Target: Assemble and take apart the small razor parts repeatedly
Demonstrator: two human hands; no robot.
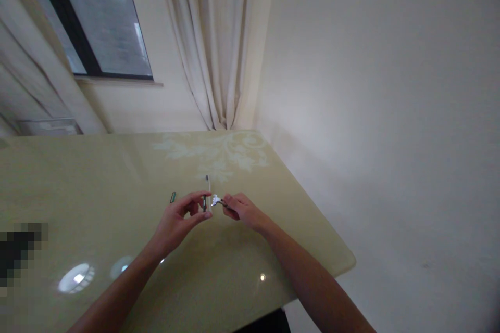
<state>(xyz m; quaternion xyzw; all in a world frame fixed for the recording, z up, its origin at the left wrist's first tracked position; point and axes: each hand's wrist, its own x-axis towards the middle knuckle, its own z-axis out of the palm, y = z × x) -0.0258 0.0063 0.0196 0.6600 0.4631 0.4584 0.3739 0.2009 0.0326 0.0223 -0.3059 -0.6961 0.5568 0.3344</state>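
Observation:
My left hand (185, 216) pinches a small dark, narrow piece (204, 203), which looks like a razor cartridge, upright between thumb and fingertips. Facing it, my right hand (241, 206) grips a razor (217, 201) by its handle, its silver head pointing left. A small gap seems to separate the silver head from the dark piece. Just behind the hands lies a thin white toothbrush (208, 182) with a dark head, its lower part partly hidden by my left fingers. On the table left of my left hand rests a small dark-green rectangular piece (173, 197).
The glossy pale-green table (304, 223) has a rounded right corner and a white floral pattern at the back. A white wall (383, 114) runs along its right side. Curtains (214, 36) and a window (105, 15) are behind. A blurred dark patch (17, 252) is at left.

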